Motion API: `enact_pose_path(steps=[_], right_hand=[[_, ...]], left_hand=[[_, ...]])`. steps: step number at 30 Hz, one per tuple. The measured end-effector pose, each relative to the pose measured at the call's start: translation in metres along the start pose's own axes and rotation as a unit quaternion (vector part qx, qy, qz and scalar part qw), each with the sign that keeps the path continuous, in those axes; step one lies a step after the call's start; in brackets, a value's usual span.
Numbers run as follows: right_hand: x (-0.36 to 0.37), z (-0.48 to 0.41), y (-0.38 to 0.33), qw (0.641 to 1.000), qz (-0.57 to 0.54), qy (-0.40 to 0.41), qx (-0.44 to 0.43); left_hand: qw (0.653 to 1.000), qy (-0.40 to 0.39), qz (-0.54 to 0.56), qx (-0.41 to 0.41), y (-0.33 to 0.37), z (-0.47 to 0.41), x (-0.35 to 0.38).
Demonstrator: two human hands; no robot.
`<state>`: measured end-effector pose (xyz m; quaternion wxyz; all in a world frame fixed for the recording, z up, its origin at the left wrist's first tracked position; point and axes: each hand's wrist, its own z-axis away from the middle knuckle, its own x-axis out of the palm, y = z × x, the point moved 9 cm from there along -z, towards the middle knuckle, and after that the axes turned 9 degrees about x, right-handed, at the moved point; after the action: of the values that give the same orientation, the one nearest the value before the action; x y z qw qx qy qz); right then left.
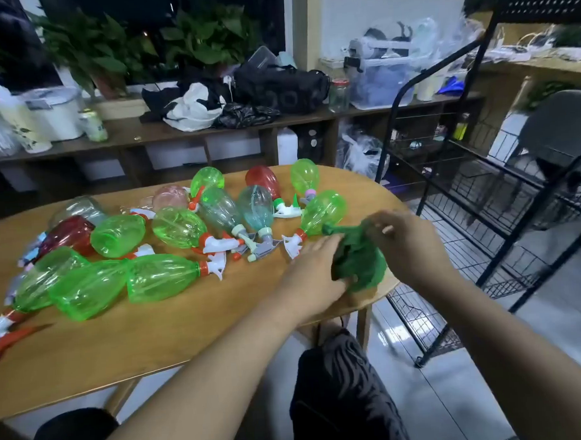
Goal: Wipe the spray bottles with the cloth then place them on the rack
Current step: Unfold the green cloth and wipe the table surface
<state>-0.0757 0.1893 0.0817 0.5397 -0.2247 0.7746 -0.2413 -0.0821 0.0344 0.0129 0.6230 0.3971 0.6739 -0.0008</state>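
Observation:
Several spray bottles lie on their sides on the wooden table (126, 332), mostly green, some red, teal or clear. A green bottle (322, 211) with a white trigger lies closest to my hands. A green cloth (355, 263) sits bunched at the table's right edge. My left hand (313, 272) holds its lower left part, thumb tucked under the fabric. My right hand (404, 240) pinches the cloth's top from the right. A black wire rack (503, 188) stands to the right of the table.
A long wooden bench (183, 131) behind the table carries bags, jars, a white pot and plants. A clear storage box (382, 77) sits at its right end. My knee in patterned fabric (342, 395) is below the table edge, over a tiled floor.

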Motion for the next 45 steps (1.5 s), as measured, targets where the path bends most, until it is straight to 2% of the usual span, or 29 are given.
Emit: enact_pose_path(steps=[3, 6, 12, 17, 21, 24, 27, 30, 32, 34, 37, 40, 43, 45], right_hand=[[-0.019, -0.015, -0.009, 0.986, -0.151, -0.039, 0.052], [-0.041, -0.022, -0.045, 0.979, -0.195, -0.054, 0.032], [-0.052, -0.031, -0.11, 0.958, -0.268, -0.1, 0.01], [-0.038, -0.033, -0.174, 0.938, -0.318, -0.135, -0.022], [-0.03, -0.034, -0.219, 0.915, -0.376, -0.144, -0.004], [-0.018, -0.034, -0.246, 0.887, -0.436, -0.15, 0.023], [-0.007, -0.031, -0.27, 0.879, -0.454, -0.147, 0.029], [0.013, -0.014, -0.297, 0.845, -0.476, -0.242, 0.013], [0.025, 0.0, -0.314, 0.839, -0.442, -0.317, -0.022], [0.029, 0.005, -0.324, 0.836, -0.434, -0.334, -0.039], [0.022, 0.001, -0.334, 0.834, -0.451, -0.314, -0.052], [0.016, -0.009, -0.33, 0.868, -0.419, -0.263, -0.039], [0.005, -0.026, -0.313, 0.91, -0.374, -0.177, -0.001], [-0.011, -0.028, -0.315, 0.945, -0.301, -0.126, -0.036]], left_hand=[[0.989, 0.077, 0.12, -0.035, 0.004, -0.004, -0.016], [0.965, 0.133, 0.214, -0.075, 0.005, 0.0, -0.042], [0.929, 0.201, 0.309, -0.023, 0.028, 0.022, -0.106], [0.909, 0.253, 0.332, 0.014, 0.034, 0.035, -0.164], [0.886, 0.315, 0.339, 0.031, 0.031, 0.046, -0.208], [0.879, 0.37, 0.3, 0.015, 0.018, 0.057, -0.236], [0.869, 0.412, 0.274, -0.019, -0.005, 0.075, -0.256], [0.827, 0.459, 0.317, -0.065, -0.026, 0.096, -0.278], [0.788, 0.449, 0.417, -0.066, -0.031, 0.096, -0.286], [0.765, 0.439, 0.468, -0.059, -0.028, 0.096, -0.295], [0.802, 0.436, 0.404, -0.056, -0.021, 0.104, -0.321], [0.87, 0.387, 0.306, -0.027, -0.012, 0.106, -0.348], [0.923, 0.286, 0.257, 0.0, -0.014, 0.103, -0.353], [0.953, 0.182, 0.24, 0.008, -0.015, 0.104, -0.344]])
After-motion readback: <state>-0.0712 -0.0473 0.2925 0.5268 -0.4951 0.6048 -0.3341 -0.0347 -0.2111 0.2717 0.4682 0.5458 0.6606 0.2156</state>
